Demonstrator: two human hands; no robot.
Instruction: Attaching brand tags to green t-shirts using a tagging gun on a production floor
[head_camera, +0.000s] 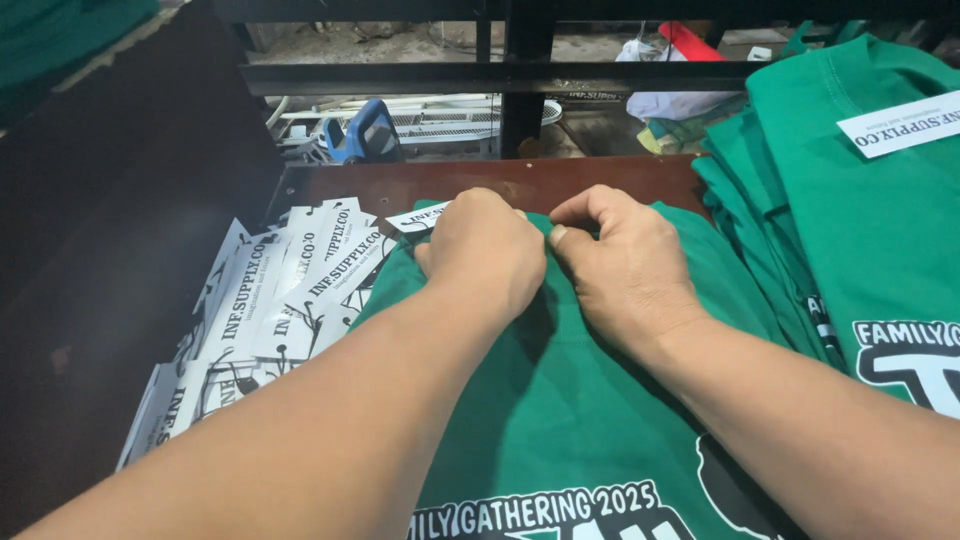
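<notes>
Fingers (455, 222) of the left hand (483, 250) are curled tight, bunching the collar edge of the green shirt (560, 400); fingers of the right hand (625, 262) are pinched on the same fabric fold, thumb tip pressing right beside the left knuckles, the two hands touching. Left to right: far left is a dark panel (120, 250), mostly in shadow, detail not readable. Next, a loose pile of white printed paper tags (290, 290) spread on the brown surface (400, 182), overlapping each other, some slipping under the shirt's left edge. One white tag (418, 216) lies just at the left hand's fingertips, partly covered by it; cannot tell if the fingers grip it. Center: the green shirt lies flat on the surface, collar end away from the person, white and black print at the near end, partly cut off by the frame edge. Both forearms cross over it from the bottom corners. Right: a stack of folded green shirts (860, 220) with the same sort of print, just beside the worked shirt, a white tag (900, 125) lying on top of it. Behind the surface: black metal rails (500, 78), a blue object (365, 130) and white slatted parts on the floor beyond, blurred.
</notes>
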